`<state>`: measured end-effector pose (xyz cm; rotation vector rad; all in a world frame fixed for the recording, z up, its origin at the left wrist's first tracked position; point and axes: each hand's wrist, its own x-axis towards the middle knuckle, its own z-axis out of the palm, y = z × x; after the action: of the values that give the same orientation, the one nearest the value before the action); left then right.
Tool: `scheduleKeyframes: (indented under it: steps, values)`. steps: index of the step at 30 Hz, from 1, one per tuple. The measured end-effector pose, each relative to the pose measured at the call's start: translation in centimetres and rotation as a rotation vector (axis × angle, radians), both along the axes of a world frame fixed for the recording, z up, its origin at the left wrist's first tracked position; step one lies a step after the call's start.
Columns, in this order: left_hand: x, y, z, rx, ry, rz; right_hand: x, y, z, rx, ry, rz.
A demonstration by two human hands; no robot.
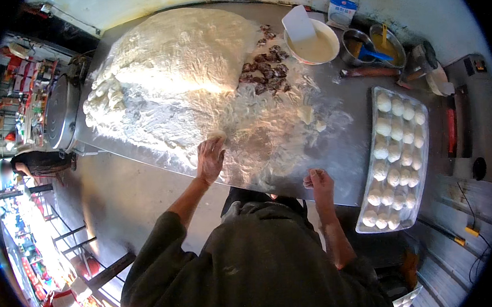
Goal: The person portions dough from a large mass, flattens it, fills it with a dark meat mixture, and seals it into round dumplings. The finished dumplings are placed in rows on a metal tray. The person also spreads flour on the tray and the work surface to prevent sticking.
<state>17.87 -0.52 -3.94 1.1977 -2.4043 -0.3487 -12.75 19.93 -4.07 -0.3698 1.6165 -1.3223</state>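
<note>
My left hand (211, 159) is at the near edge of a floured metal table (335, 147), its fingertips on a small round piece of dough (216, 135). Whether the fingers grip the dough or only touch it is unclear. My right hand (320, 181) is over the table's near edge, fingers curled in; nothing shows in it, though the palm is hidden. A large flattened sheet of dough (187, 42) covers the far left part, with small dough lumps (111, 94) at its left side. Dark reddish-brown filling pieces (268, 70) lie right of the sheet. Small dough scraps (306, 114) rest nearer.
A clear tray (361, 226) with rows of dough balls (394, 177) stands at the right. Behind are a bowl (329, 53) with a white scraper (299, 23), metal pots (356, 45), a packet (341, 10) and a wooden-handled tool (368, 72). A person (43, 163) is far left.
</note>
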Motion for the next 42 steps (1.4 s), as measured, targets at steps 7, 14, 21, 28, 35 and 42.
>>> scheduleKeyframes:
  steps: [7,14,21,28,35,42]
  values:
    - [-4.7,-7.7,-0.2,0.002,-0.153,0.308,0.7,-4.3,1.0,0.005,0.095,0.076]
    - [-5.6,-6.4,-5.2,0.167,-0.287,0.258,6.5,-8.7,2.1,0.188,0.223,0.254]
    - [-0.4,-7.8,-1.9,0.422,0.795,0.351,16.5,-21.4,-1.2,-0.186,1.151,0.582]
    - [6.6,-11.2,-2.0,0.763,0.658,-0.120,19.7,-21.5,-1.9,-0.299,0.787,0.915]
    - [4.2,-10.6,-0.6,1.896,0.917,-0.144,14.0,-24.1,5.2,-0.172,0.209,0.398]
    - [-0.8,-10.9,0.2,1.874,0.952,0.209,-0.4,-25.6,-3.4,0.055,1.126,0.160]
